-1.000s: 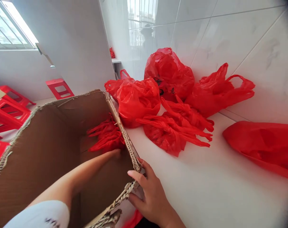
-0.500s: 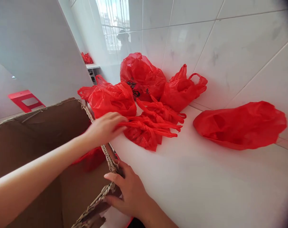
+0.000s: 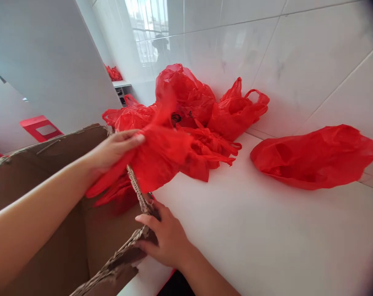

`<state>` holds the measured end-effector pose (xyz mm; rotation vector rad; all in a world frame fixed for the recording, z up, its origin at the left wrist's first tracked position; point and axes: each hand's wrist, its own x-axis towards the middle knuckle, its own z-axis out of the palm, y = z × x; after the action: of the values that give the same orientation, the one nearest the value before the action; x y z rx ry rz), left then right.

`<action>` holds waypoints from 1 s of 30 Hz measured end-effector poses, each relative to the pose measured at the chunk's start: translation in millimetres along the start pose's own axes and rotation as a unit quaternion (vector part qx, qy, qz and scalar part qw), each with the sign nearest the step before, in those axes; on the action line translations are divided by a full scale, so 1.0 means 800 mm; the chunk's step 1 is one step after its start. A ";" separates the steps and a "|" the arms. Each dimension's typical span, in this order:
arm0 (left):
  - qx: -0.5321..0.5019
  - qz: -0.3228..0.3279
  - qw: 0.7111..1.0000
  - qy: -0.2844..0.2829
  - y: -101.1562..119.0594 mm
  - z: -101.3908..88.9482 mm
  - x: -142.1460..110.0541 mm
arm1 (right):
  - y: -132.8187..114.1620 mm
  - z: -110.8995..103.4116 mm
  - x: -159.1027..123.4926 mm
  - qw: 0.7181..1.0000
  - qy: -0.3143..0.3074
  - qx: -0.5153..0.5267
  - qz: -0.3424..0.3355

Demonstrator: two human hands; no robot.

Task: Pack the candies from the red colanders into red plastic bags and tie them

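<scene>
My left hand (image 3: 115,150) is closed on a red plastic bag (image 3: 162,156), which it holds up over the right rim of a cardboard box (image 3: 137,185). The bag is smeared by motion, and one strip of it hangs down on the box's inner side. Lower down, my right hand (image 3: 166,236) grips the torn cardboard edge, thumb and fingers on either side of it. More red plastic (image 3: 121,201) lies inside the box, partly hidden beneath the held bag. Just past the held bag, a knotted red bag (image 3: 205,152) rests on the white surface.
Filled red bags (image 3: 185,94) stand against the tiled wall (image 3: 236,49), one with black print. A handled red bag (image 3: 232,115) leans beside them. At the right, an open red bag (image 3: 316,156) lies on the white surface (image 3: 251,230). A grey panel (image 3: 60,53) rises behind the box.
My left hand has taken hold of a red bag from the pile and lifted it left toward the box. My right hand keeps its grip on the cardboard edge.
</scene>
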<state>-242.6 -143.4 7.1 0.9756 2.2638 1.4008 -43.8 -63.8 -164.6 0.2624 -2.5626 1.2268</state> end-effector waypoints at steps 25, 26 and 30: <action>0.142 -0.305 0.939 -0.077 -0.358 0.018 -0.089 | -0.003 -0.003 0.002 0.999 -0.003 0.034 -0.006; 0.158 -0.294 0.941 -0.055 -0.358 0.019 -0.087 | -0.003 -0.003 0.002 0.999 -0.003 0.034 -0.004; 0.203 -0.238 0.950 0.023 -0.334 0.000 -0.077 | -0.002 -0.002 0.003 0.999 -0.002 0.035 -0.003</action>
<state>-301.5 -263.6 -231.8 0.4390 2.6451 0.7800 -44.9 -63.9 -161.8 0.2881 -2.5229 1.3159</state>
